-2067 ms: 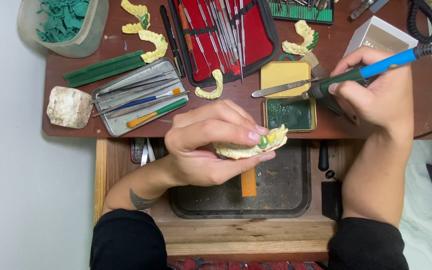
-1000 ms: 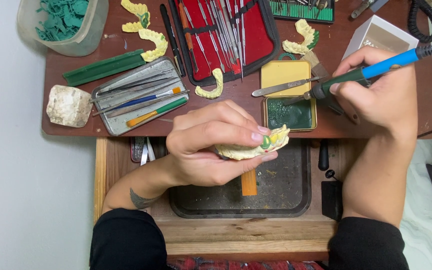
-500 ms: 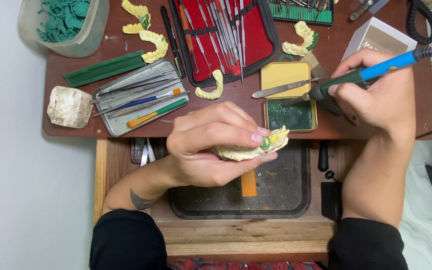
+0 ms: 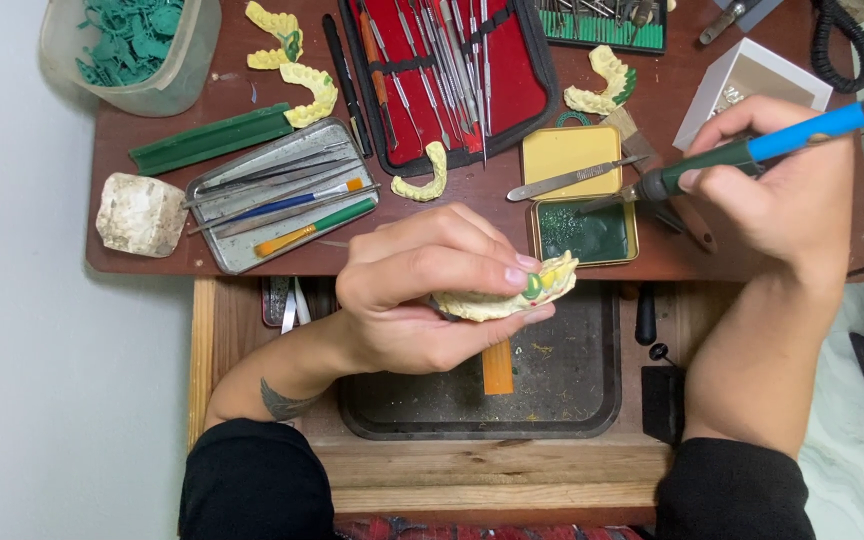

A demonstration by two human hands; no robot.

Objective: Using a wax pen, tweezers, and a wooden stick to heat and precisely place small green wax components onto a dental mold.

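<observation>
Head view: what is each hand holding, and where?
Left hand grips the dental cast around its rear; right hand holds the electric wax tool mid-handle.

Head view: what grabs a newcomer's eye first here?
The left hand at centre, pinching a pale dental cast with a green-waxed tooth over the dark tray. To the right, the right hand holds a blue-and-green wax tool, its tip in the open yellow tin of green wax. Behind, the red instrument case lies open on the brown desk.
</observation>
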